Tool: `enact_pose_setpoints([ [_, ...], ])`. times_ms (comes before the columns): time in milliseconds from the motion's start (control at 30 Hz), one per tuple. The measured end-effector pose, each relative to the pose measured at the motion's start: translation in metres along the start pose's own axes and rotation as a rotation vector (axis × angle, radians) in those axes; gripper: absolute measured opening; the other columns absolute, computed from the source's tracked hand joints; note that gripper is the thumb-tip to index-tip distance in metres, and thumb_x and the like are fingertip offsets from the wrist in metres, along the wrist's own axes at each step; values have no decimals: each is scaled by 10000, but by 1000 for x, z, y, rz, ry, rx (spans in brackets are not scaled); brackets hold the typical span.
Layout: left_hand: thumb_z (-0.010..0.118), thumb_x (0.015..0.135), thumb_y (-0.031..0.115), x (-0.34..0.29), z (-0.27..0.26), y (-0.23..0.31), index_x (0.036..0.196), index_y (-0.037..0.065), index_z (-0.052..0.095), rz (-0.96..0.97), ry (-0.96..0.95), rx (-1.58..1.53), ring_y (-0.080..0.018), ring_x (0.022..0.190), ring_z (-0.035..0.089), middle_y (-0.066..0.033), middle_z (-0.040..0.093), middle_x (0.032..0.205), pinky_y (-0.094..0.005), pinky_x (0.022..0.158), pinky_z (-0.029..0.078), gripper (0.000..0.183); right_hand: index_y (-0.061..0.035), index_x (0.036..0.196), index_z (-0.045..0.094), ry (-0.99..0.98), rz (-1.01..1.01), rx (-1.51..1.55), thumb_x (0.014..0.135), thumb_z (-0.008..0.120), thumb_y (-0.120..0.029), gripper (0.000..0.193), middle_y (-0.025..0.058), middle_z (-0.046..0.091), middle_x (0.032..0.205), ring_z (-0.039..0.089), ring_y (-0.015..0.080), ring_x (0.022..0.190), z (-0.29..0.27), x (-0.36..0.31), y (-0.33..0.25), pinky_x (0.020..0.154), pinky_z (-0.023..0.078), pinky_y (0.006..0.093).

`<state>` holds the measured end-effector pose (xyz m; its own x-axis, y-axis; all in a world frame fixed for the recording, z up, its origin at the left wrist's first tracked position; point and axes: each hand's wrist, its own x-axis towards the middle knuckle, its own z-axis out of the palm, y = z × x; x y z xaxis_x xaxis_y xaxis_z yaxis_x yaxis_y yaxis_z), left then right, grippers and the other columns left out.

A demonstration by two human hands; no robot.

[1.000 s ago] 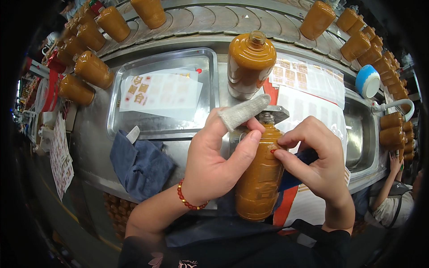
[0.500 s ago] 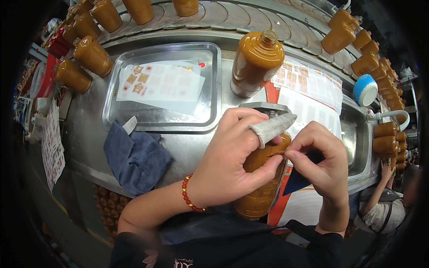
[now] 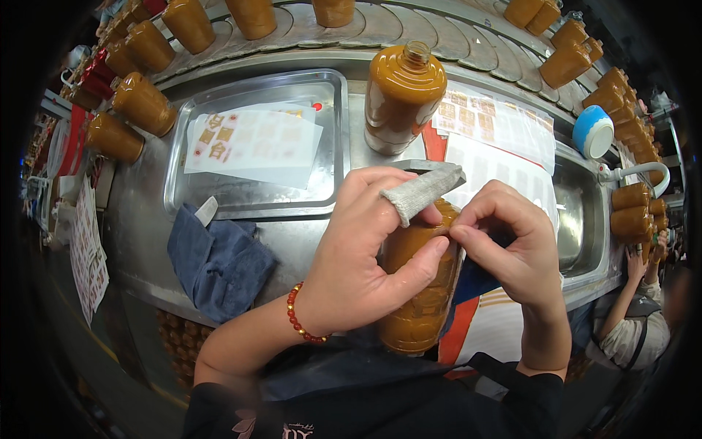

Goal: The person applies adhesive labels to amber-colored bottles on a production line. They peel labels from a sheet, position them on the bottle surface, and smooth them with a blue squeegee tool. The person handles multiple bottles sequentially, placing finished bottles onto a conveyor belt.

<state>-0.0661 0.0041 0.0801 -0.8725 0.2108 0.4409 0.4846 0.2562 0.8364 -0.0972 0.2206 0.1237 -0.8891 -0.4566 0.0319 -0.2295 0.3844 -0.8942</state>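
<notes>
A glossy amber-brown bottle (image 3: 415,322) lies tilted in front of me, its upper end partly hidden by my hands. My left hand (image 3: 369,252) curls over that bottle, thumb along its near face and fingers at its upper part. One left finger wears a grey knit finger cover (image 3: 424,192); a red bead bracelet circles the wrist. At the bottle's right side, my right hand (image 3: 508,245) pinches thumb and forefinger together; what lies between them is too small to tell. A second brown bottle (image 3: 404,99) stands upright just beyond, its neck uncapped.
A metal tray (image 3: 333,194) with printed sticker sheets (image 3: 252,146) sits left, a blue cloth (image 3: 219,263) before it. More sheets (image 3: 504,139) lie right, beside a sink (image 3: 581,219) with a tap. Behind runs a conveyor (image 3: 409,25) with brown bottles. Another person (image 3: 636,322) works at far right.
My left thumb has come away from the right fingertips, where a thin strand showed between them. Both hands have shifted slightly left with the bottle, and the view has moved a little.
</notes>
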Motion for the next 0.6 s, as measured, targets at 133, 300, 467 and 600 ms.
enact_pose_setpoints([
  [133,735,835,53,0,2,-2,1311,22,612,-9,9,22,-308,1164,516,-65,648,1110,-409,1035,414,493,9,896,695,-3,-9,-27,874,757,-24,74,57,624,869,641,115,761,0,1,-1,675,532,239],
  [300,735,830,52,-2,5,-3,1317,24,601,-38,0,6,-314,1153,516,-84,626,1152,-409,1032,414,506,7,897,691,23,-16,-10,870,758,-19,77,56,617,867,646,123,761,2,0,1,675,540,247],
  [467,746,838,80,-5,11,-3,1299,21,602,-111,7,-48,-314,1157,514,-124,584,1202,-399,1035,411,486,7,910,684,28,-35,-16,871,747,-1,75,52,616,886,638,113,771,4,-1,2,689,523,237],
  [600,743,852,94,-6,17,-3,1282,19,600,-173,7,-104,-306,1171,513,-128,576,1206,-388,1042,407,459,2,967,686,40,-43,-35,889,715,19,85,25,614,905,598,66,781,6,-2,0,706,474,202],
])
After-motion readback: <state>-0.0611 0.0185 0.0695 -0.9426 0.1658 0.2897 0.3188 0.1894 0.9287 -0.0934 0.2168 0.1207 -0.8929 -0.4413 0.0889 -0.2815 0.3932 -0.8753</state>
